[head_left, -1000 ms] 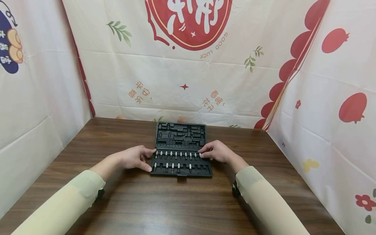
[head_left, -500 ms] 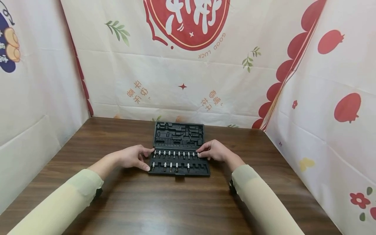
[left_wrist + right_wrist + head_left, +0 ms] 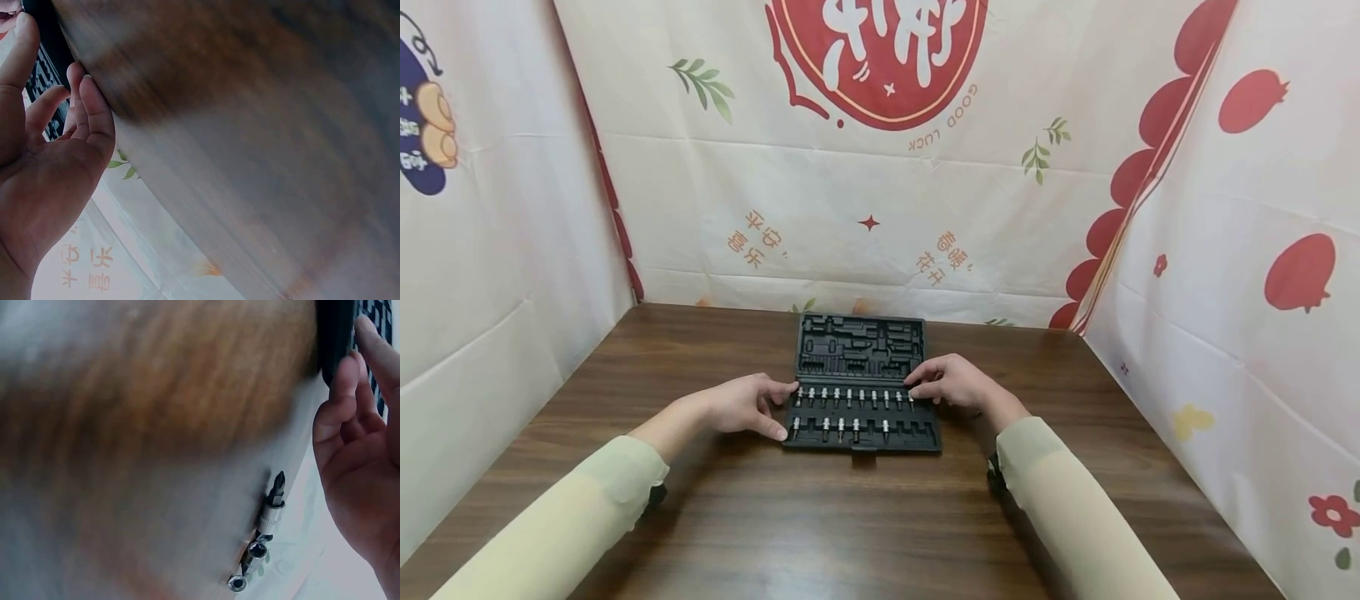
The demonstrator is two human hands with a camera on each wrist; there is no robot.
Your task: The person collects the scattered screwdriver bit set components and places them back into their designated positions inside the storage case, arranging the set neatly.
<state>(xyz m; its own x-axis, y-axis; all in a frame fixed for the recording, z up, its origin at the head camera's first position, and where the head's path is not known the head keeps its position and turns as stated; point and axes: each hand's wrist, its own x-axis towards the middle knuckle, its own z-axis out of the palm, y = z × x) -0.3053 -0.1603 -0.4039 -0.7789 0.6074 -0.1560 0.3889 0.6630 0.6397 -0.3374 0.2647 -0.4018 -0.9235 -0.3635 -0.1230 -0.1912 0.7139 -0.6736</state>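
Note:
A black socket-bit case (image 3: 917, 439) lies unfolded on the brown table, two rows of bit sockets in its near half. My left hand (image 3: 743, 404) holds the case's left side, thumb at the front corner and index finger near the hinge. In the left wrist view the left thumb (image 3: 24, 37) reaches over the case edge (image 3: 53, 37). At the right end of the back row, my right hand (image 3: 958, 385) pinches the last bit socket (image 3: 912, 402) by its top with thumb and index finger. The right wrist view shows that hand's other fingers (image 3: 340, 400) curled beside the case.
Several loose bit sockets (image 3: 270, 515), one with a cross tip, lie on the table by the right hand; the head view hides them. Printed cloth (image 3: 820, 183) hangs behind the table and along both sides. The open lid (image 3: 861, 346) leans toward the back cloth.
The right thumb and index finger have shifted slightly at the last bit socket, which shows more below the thumb. The left hand keeps its place on the case. The head view sways a little.

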